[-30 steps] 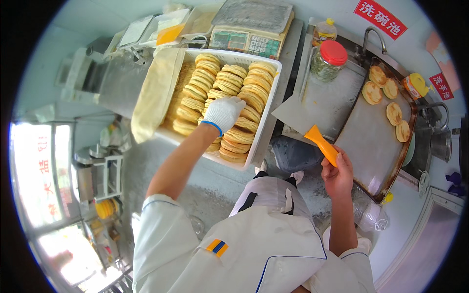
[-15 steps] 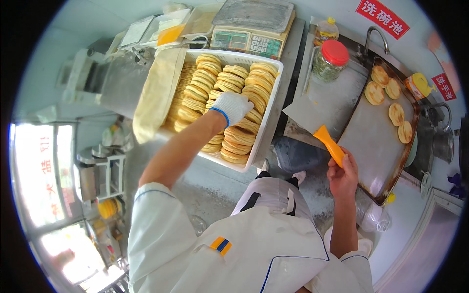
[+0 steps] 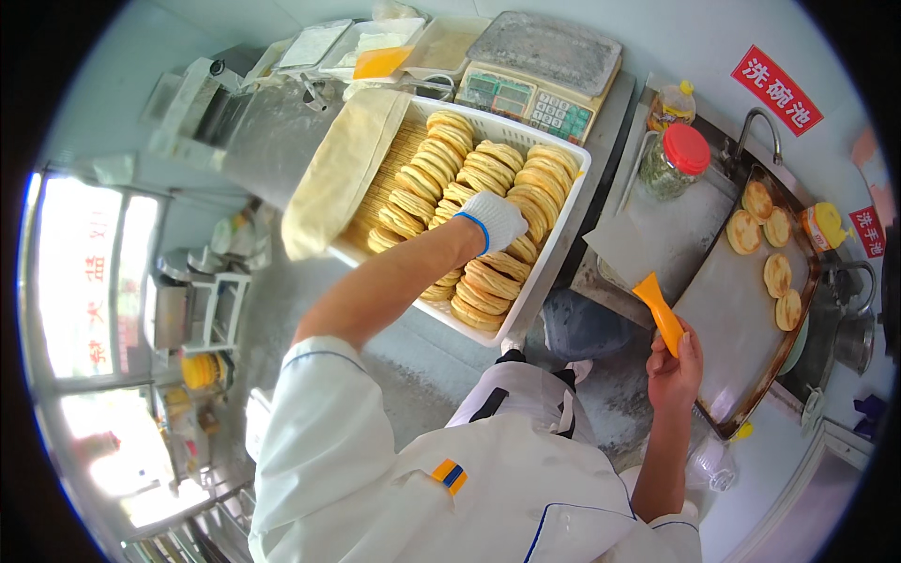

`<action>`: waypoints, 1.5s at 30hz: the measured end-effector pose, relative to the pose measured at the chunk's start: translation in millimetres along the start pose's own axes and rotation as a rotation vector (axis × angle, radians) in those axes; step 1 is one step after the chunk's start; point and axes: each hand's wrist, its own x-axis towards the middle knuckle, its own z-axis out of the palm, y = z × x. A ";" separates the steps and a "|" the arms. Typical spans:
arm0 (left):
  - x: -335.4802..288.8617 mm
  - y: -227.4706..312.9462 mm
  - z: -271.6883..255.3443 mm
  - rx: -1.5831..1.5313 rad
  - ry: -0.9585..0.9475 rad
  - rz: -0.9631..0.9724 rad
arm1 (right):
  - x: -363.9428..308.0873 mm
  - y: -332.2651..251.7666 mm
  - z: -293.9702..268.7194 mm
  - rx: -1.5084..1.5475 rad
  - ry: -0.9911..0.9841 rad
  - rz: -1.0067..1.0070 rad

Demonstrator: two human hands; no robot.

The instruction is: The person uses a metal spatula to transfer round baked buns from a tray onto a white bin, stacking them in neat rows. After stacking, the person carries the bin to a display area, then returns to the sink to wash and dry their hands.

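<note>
My left hand (image 3: 496, 223), in a white knitted glove with a blue cuff, reaches down among the rows of round flatbreads (image 3: 436, 169) standing on edge in a white plastic crate (image 3: 574, 202). Its fingers are hidden behind the back of the glove, so their grip does not show. On the right, my bare right hand (image 3: 678, 368) is closed around the orange handle of a scraper (image 3: 668, 324). The scraper points up and to the left, with a wide pale blade beside the metal counter.
A dark-rimmed baking tray (image 3: 723, 328) with several flatbreads lies on the right, near the taps. A red-lidded jar (image 3: 678, 159) stands behind it. Past the crate is a scale (image 3: 535, 80). Beige cloth (image 3: 347, 169) covers the crate's left side.
The whole view has shifted, so the crate and counter sit farther right and mostly lower. My left hand stays over the flatbreads, and my right hand keeps hold of the scraper.
</note>
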 end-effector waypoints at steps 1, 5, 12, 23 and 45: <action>-1.0 0.3 -0.8 0.001 0.003 -0.003 | 0.0 -0.2 -0.2 0.016 0.013 0.004; -8.2 -0.4 -9.0 -0.047 0.051 0.051 | -0.8 -1.2 0.0 0.035 0.013 -0.001; -44.5 -10.2 -25.4 -0.170 0.456 0.107 | 1.1 -4.0 1.9 0.019 0.017 -0.028; -158.5 -24.8 -31.5 -0.319 0.716 -0.334 | 10.9 -9.0 7.2 -0.016 0.013 -0.043; -260.0 -117.4 59.0 -0.365 0.549 -0.854 | 21.3 -0.7 41.1 -0.029 -0.025 -0.091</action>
